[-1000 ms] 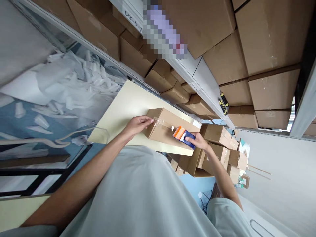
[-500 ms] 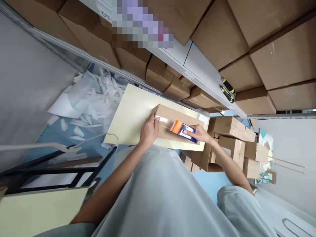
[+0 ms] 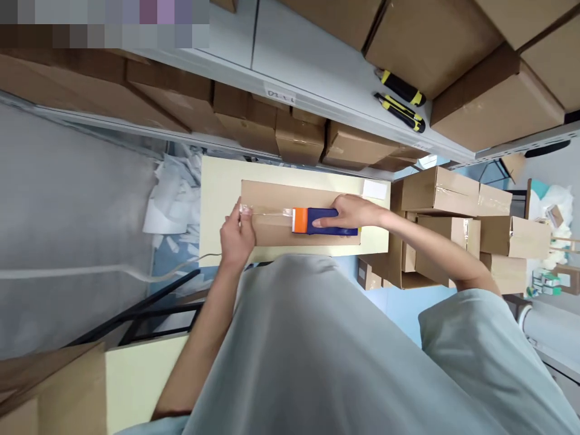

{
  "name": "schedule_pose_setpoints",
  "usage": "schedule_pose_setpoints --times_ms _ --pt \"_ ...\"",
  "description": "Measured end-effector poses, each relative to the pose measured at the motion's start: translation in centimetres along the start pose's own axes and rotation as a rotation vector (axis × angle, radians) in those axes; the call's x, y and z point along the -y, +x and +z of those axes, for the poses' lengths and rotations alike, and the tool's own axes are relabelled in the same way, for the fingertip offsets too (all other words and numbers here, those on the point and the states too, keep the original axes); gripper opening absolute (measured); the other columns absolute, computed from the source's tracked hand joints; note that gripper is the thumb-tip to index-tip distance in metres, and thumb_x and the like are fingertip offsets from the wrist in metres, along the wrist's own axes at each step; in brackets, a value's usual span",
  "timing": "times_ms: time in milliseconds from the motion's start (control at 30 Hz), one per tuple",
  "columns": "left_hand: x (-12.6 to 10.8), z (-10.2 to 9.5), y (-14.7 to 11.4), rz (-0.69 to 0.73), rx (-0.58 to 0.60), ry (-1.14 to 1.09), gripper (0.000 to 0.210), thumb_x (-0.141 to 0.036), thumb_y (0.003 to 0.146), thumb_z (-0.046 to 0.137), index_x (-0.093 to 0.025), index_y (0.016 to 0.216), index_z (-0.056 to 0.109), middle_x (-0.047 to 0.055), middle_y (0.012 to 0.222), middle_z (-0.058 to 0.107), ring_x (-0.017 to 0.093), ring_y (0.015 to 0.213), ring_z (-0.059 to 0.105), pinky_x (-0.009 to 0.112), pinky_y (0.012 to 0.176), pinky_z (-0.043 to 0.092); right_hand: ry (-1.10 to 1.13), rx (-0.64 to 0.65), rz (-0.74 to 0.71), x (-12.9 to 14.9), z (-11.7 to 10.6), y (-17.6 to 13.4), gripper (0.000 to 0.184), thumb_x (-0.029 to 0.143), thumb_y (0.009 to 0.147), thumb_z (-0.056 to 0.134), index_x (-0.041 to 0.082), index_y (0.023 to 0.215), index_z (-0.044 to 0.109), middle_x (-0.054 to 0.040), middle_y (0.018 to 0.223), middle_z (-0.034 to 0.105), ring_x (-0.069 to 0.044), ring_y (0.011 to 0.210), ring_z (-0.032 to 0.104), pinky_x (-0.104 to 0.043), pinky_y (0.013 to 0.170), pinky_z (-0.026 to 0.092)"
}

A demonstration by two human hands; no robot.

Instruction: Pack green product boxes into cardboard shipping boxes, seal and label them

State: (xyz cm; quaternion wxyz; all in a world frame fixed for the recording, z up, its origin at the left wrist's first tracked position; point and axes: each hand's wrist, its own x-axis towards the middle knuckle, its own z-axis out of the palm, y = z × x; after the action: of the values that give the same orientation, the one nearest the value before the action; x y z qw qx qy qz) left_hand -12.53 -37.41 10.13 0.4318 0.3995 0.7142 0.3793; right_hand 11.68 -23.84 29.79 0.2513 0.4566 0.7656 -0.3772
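A long, closed cardboard box (image 3: 276, 235) lies on the pale yellow tabletop (image 3: 217, 172). My left hand (image 3: 237, 235) grips its left end, the thumb pressing clear tape (image 3: 267, 214) onto the top edge. From there the tape runs along the middle seam towards an orange and blue tape dispenser (image 3: 324, 221). My right hand (image 3: 356, 212) is wrapped around the dispenser from the right, its thumb lying along the blue body. The dispenser rests on or just above the box's top; the exact contact cannot be made out.
Two yellow and black box cutters (image 3: 401, 103) lie on the grey shelf (image 3: 308, 66) ahead. Cardboard boxes (image 3: 299, 139) fill the shelf level beneath. Stacked boxes (image 3: 453, 187) stand right of the table. White packing scraps (image 3: 170, 193) and a pale cable (image 3: 113, 270) are at left.
My view has turned, so the box now looks level and nearer. The tape dispenser has come to line up with the seam and lies flatter. Both hands keep their holds.
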Motion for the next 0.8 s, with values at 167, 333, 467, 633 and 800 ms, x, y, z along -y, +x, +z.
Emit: schedule_pose_setpoints --times_ms 167,333,467,633,800 --pt "-0.6 -0.1 0.2 0.029 -0.083 0.042 0.058 -0.068 0.105 0.054 -0.017 0.130 0.071 0.004 0.127 0.080 0.027 0.123 0.070 0.034 0.110 0.054 0.070 0.041 0.039 -4.8 -2.2 -3.4 0.069 0.083 0.090 0.079 0.019 0.066 0.070 -0.0004 0.057 0.058 -0.015 0.058 0.056 -0.031 0.062 0.036" --pt "-0.7 0.1 0.4 0.013 -0.122 0.095 0.045 -0.065 0.102 0.056 -0.021 0.103 0.064 -0.001 0.098 0.069 0.022 0.101 0.064 0.030 0.095 0.053 0.167 0.105 0.099 -9.6 -2.5 -5.9 0.070 0.084 0.089 0.079 0.020 0.062 0.067 -0.0008 0.053 0.060 -0.014 0.053 0.055 -0.031 0.058 0.036" --pt "-1.0 0.7 0.6 -0.032 -0.155 0.128 0.032 -0.053 0.102 0.053 -0.022 0.099 0.059 -0.002 0.092 0.064 0.020 0.097 0.059 0.028 0.094 0.052 0.213 0.106 0.135 -12.8 -2.5 -7.3 0.075 0.089 0.085 0.079 0.021 0.059 0.063 -0.0003 0.052 0.059 -0.013 0.050 0.052 -0.031 0.055 0.034" --pt "-1.9 1.4 0.6 -0.107 -0.224 0.195 0.031 -0.053 0.096 0.051 -0.023 0.092 0.059 -0.003 0.082 0.058 0.020 0.090 0.057 0.027 0.088 0.053 0.225 0.060 0.149 -16.2 -3.0 -8.8 0.079 0.089 0.079 0.085 0.023 0.052 0.050 0.0045 0.049 0.042 -0.009 0.048 0.035 -0.032 0.052 0.025" --pt "-2.1 1.6 0.5 -0.074 -0.246 0.257 0.034 -0.059 0.091 0.050 -0.026 0.090 0.055 -0.002 0.081 0.058 0.023 0.088 0.058 0.034 0.088 0.052 0.209 0.075 0.138 -18.8 -3.7 -9.7 0.079 0.091 0.083 0.079 0.022 0.056 0.053 0.0033 0.051 0.048 -0.009 0.049 0.038 -0.031 0.052 0.026"
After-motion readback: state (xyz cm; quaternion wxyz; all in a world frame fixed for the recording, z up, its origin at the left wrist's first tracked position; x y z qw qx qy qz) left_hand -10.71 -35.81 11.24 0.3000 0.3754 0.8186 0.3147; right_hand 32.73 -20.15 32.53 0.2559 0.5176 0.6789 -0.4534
